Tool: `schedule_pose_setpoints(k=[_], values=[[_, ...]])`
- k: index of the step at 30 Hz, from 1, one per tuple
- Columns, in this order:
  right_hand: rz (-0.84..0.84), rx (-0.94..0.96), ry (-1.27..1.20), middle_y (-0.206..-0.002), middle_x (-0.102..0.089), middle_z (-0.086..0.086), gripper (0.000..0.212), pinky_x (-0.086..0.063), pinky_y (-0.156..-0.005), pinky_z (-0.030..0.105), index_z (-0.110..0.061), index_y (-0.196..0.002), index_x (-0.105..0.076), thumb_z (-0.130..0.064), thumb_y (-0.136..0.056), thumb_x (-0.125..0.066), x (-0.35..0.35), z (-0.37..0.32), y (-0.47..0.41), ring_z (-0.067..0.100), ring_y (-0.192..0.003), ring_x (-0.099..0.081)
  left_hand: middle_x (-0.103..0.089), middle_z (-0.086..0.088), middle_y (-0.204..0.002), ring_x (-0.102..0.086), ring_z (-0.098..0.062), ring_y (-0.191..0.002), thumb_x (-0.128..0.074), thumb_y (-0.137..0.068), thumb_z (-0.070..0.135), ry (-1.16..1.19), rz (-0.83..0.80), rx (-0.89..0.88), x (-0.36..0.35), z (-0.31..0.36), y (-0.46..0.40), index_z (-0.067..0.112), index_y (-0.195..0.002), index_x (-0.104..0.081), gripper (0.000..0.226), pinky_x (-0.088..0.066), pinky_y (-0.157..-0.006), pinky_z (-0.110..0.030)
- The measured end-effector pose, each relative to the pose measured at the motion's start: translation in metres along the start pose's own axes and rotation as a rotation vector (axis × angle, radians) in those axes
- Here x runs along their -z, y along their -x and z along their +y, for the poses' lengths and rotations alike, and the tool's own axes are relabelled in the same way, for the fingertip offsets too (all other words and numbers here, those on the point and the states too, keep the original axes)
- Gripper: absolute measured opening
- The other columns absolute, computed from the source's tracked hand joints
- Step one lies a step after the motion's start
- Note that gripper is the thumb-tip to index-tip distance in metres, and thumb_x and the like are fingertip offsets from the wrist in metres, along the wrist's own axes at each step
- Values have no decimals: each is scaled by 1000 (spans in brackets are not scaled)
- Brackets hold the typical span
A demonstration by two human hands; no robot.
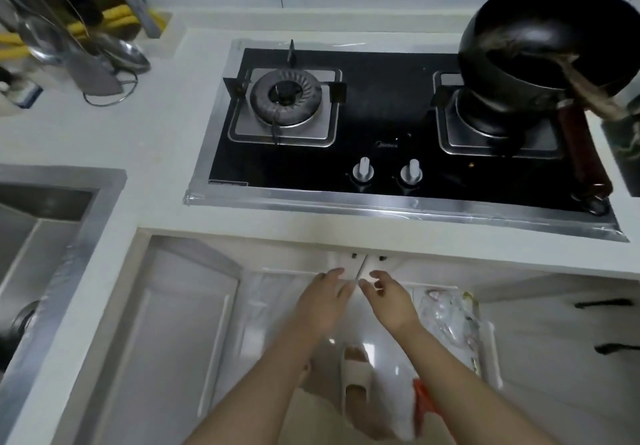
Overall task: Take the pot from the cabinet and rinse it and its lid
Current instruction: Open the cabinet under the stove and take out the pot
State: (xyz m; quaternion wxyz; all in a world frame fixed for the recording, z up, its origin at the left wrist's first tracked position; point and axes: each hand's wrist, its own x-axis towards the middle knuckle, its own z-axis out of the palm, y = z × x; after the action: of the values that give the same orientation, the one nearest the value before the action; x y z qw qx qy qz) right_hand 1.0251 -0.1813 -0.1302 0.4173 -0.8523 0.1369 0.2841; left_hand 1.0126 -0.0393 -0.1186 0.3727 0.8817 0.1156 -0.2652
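No pot or lid shows anywhere; the cabinet under the stove hides its inside. Two white cabinet doors meet at a centre seam just below the counter edge. My left hand (323,301) lies on the left door (277,292) with its fingertips at the seam. My right hand (388,301) is beside it on the right door (426,273), fingers curled at that door's inner edge. Both doors look shut or barely ajar.
A black gas stove (381,126) sits in the counter above the doors, with a black wok (540,46) on its right burner. A steel sink (52,236) is at the left. A utensil rack (69,39) stands at the back left. A clear plastic bag (446,316) hangs on the right door.
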Motion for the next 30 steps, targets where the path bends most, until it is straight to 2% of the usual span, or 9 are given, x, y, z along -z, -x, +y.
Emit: schedule_pose_setpoints(k=[6,8,10,14,18,21,23,26,30], values=[[-32,54,-31,-143,-45,10,52,-37,-107,35,-22,-142,-34,-36,-94,-47,-7,6,-25,23,-128,-46,-44,-10,-144,-48,-27,-126,-34,-96,48,35,-90,90,-21,-11,-50,34,-145,-28,51,-38,-107,-41],[-18,40,-49,-139,-48,11,50,-39,-106,35,-22,-140,-37,-35,-94,-48,-10,7,-34,23,-125,-48,-52,-14,-133,-52,-29,-119,-34,-97,43,60,-88,74,-25,-10,-64,28,-140,-37,45,-42,-102,-41],[-6,25,-72,-132,-53,12,43,-40,-102,33,-20,-134,-45,-34,-93,-49,-11,7,-42,24,-120,-50,-58,-17,-120,-55,-31,-112,-36,-98,34,115,-73,51,-27,-5,-76,16,-129,-49,38,-43,-94,-34],[7,5,-91,-125,-57,15,33,-38,-95,28,-10,-121,-54,-29,-94,-50,-12,6,-55,25,-115,-52,-62,-20,-116,-57,-30,-110,-41,-99,24,251,-58,46,-27,-2,-90,3,-113,-60,32,-39,-87,-28],[29,4,-76,-126,-56,13,35,-36,-94,26,-5,-121,-54,-28,-94,-49,-10,9,-58,25,-116,-52,-56,-10,-120,-53,-25,-112,-40,-99,30,342,-149,126,-24,0,-86,6,-128,-49,38,-35,-87,-26],[67,22,-44,-126,-56,15,36,-37,-94,28,-3,-120,-53,-28,-94,-48,-9,11,-55,25,-117,-53,-52,-5,-115,-49,-19,-102,-40,-99,32,322,-198,125,-25,-2,-84,13,-130,-41,37,-33,-86,-26],[98,38,-29,-127,-56,15,35,-37,-93,27,-3,-119,-53,-28,-95,-48,-9,13,-52,25,-117,-53,-54,-8,-124,-49,-19,-104,-40,-98,34,308,-213,103,-27,-7,-78,18,-135,-37,40,-34,-88,-27],[121,92,-51,-127,-55,13,32,-39,-92,29,-7,-119,-51,-27,-94,-50,-9,16,-44,24,-116,-53,-44,-4,-143,-47,-20,-123,-41,-98,37,369,-216,89,-31,-15,-58,24,-144,-29,49,-33,-98,-26],[98,150,-117,-128,-53,4,41,-42,-98,30,-18,-132,-48,-30,-93,-51,-17,23,-29,16,-117,-51,-37,-1,-150,-40,-20,-133,-39,-97,43,417,-180,92,-39,-26,-32,26,-145,-29,52,-31,-104,-29]])
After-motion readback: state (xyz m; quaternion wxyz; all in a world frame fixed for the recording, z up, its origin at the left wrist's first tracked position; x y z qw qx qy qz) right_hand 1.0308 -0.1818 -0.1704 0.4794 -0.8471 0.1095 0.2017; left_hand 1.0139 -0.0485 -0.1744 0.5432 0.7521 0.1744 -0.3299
